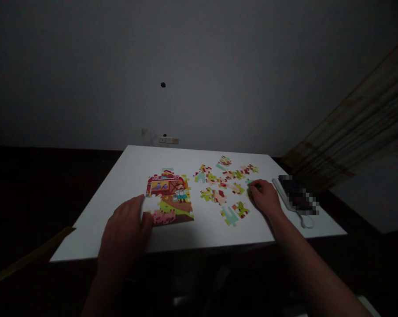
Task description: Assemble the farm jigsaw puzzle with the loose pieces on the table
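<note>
While the flat red-and-green puzzle (169, 198) lies on the white table (109, 189), just right of the nearer left hand (124, 226) with thumb parted, the right hand (266, 197) is farther right, at a pale-blue puzzle piece (248, 181); whether it grips, one cannot tell.

2 hands (123, 229), 1 part-joined puzzle (172, 200) and 1 table (126, 176) show.

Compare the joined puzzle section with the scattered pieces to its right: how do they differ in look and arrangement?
The joined puzzle section forms one compact block; the scattered pieces spread irregularly at varied angles.
The joined puzzle section shows a readable scene with a red barn; the scattered pieces show only fragments.
Both lie on the white table and have colourful printing.
</note>
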